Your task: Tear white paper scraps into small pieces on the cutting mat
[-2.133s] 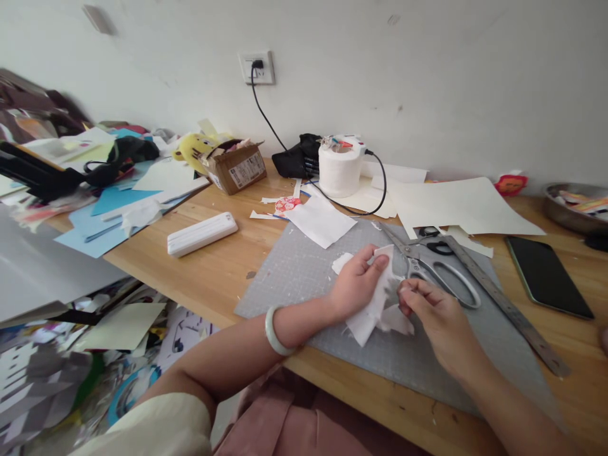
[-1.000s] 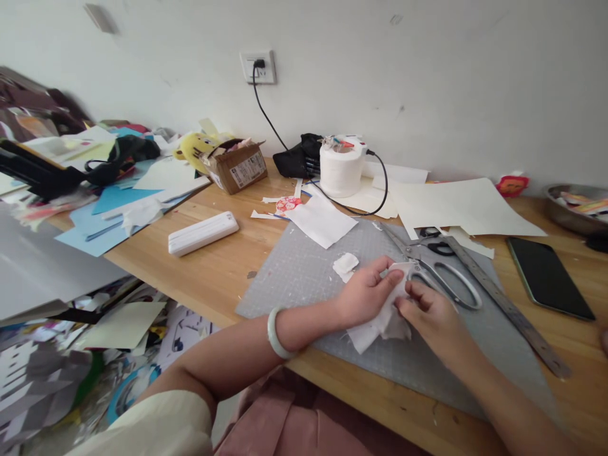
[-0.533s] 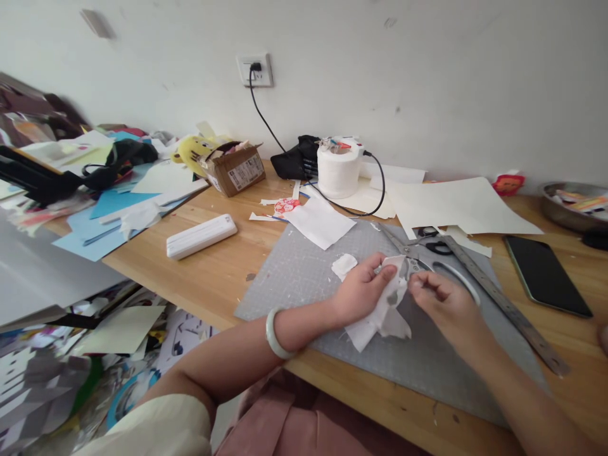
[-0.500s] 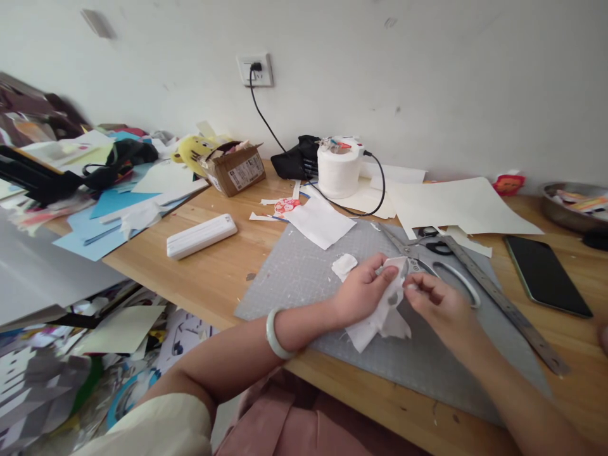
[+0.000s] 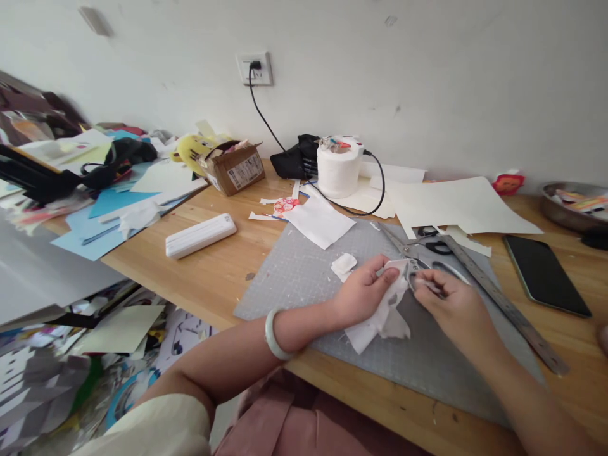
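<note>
My left hand [image 5: 363, 291] is closed on a thin, crumpled white piece of paper or cloth [image 5: 373, 326], pinching its top edge between thumb and fingers. A ragged end of it hangs down over the grey cutting mat [image 5: 289, 278]. Just to the right, my right hand [image 5: 444, 297] has its fingertips pinched together, apart from the white piece. Whatever lies between those fingers is too small to make out. Scissors [image 5: 394, 242] lie on the mat behind both hands, their handles partly hidden by my right hand. A small white scrap [image 5: 343, 264] rests beside my left hand.
A steel ruler [image 5: 503, 304] and a phone [image 5: 546, 274] lie at the right. Behind the mat are a white sheet [image 5: 320, 221], a white roll [image 5: 338, 171] and a black cable. A white case [image 5: 201, 235] and a cardboard box [image 5: 236, 170] stand left.
My right hand has moved a little to the right, away from the white piece, with its fingers still pinched. My left hand keeps its hold in nearly the same place.
</note>
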`<control>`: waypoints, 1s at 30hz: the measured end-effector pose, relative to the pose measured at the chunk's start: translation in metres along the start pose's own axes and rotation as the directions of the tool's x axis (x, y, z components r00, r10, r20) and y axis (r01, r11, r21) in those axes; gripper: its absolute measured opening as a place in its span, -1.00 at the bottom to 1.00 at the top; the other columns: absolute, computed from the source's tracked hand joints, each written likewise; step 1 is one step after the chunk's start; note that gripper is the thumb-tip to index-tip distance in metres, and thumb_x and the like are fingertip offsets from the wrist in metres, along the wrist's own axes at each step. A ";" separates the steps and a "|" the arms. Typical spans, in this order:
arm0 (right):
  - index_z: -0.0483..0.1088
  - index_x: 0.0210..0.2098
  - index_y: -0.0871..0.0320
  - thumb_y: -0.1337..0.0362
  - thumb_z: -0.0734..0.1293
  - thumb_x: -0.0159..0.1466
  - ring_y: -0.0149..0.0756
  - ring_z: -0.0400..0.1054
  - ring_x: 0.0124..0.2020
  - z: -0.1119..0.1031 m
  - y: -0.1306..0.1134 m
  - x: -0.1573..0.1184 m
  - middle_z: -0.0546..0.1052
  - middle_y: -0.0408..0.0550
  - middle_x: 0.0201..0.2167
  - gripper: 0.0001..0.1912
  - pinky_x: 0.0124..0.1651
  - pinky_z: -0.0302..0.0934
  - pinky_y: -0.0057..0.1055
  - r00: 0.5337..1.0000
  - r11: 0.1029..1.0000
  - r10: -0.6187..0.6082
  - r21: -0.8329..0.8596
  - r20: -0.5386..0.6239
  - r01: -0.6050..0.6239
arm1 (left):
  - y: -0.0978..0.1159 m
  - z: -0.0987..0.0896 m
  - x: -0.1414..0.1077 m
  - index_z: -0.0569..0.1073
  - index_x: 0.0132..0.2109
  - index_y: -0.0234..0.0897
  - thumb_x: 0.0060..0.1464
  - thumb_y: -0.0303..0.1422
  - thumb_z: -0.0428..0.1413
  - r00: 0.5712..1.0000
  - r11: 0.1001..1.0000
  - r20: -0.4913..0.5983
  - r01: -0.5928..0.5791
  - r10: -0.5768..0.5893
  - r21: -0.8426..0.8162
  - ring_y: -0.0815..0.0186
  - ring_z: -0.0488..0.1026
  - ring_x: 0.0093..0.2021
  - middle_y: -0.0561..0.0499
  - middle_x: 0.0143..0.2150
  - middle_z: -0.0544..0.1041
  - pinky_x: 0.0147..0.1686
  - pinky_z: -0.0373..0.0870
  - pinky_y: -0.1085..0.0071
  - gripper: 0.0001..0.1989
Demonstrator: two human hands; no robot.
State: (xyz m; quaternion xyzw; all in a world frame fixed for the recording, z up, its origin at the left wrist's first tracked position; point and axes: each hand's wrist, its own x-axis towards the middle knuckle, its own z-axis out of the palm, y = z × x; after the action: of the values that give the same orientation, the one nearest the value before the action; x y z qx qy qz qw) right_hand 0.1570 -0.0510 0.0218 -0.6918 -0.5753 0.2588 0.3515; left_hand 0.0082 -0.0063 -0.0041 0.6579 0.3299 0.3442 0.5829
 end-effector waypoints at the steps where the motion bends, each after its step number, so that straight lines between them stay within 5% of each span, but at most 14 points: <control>1: 0.32 -0.49 0.15 0.18 0.22 0.00 -0.39 0.15 -0.62 -0.001 0.001 0.001 0.29 -0.21 -0.66 -0.83 -0.56 0.08 -0.48 1.000 1.000 0.004 0.013 0.007 -0.004 | 0.000 0.000 0.000 0.22 -0.32 -0.28 0.15 -0.20 -0.13 1.000 1.000 -0.002 0.007 -0.007 0.001 0.46 0.21 -0.45 0.12 -0.47 0.27 -0.39 0.18 0.51 -0.77; 8: 0.36 -0.46 0.15 0.19 0.22 0.02 -0.35 0.25 -0.59 0.010 0.003 -0.003 0.38 -0.17 -0.61 -0.82 -0.54 0.15 -0.48 0.982 0.995 -0.040 0.096 0.182 0.023 | 0.003 0.000 -0.002 0.24 -0.31 -0.28 0.16 -0.20 -0.14 0.999 0.999 0.041 -0.030 0.028 0.035 0.46 0.21 -0.43 0.11 -0.45 0.27 -0.38 0.18 0.53 -0.77; 21: 0.36 -0.53 0.13 0.22 0.29 -0.09 -0.38 0.18 -0.64 -0.004 0.002 0.002 0.34 -0.22 -0.69 -0.87 -0.58 0.08 -0.47 0.993 0.989 0.110 0.100 -0.039 -0.106 | 0.000 0.002 -0.001 0.23 -0.31 -0.27 0.16 -0.17 -0.14 0.999 1.000 0.026 -0.019 0.018 0.010 0.46 0.23 -0.44 0.11 -0.47 0.27 -0.39 0.19 0.52 -0.74; 30: 0.32 -0.55 0.14 0.16 0.24 0.00 -0.36 0.24 -0.59 0.016 0.000 -0.007 0.33 -0.17 -0.66 -0.83 -0.53 0.14 -0.46 0.978 0.935 0.110 0.314 0.177 -0.162 | 0.002 0.002 -0.002 0.24 -0.30 -0.28 0.15 -0.18 -0.12 1.000 0.999 0.023 -0.003 0.004 -0.041 0.45 0.26 -0.42 0.09 -0.44 0.31 -0.37 0.22 0.52 -0.75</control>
State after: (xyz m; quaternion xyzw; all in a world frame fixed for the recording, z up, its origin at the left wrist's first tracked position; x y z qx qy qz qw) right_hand 0.1434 -0.0545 0.0119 -0.6397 -0.5008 0.4276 0.3963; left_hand 0.0088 -0.0096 -0.0019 0.6503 0.3151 0.3443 0.5994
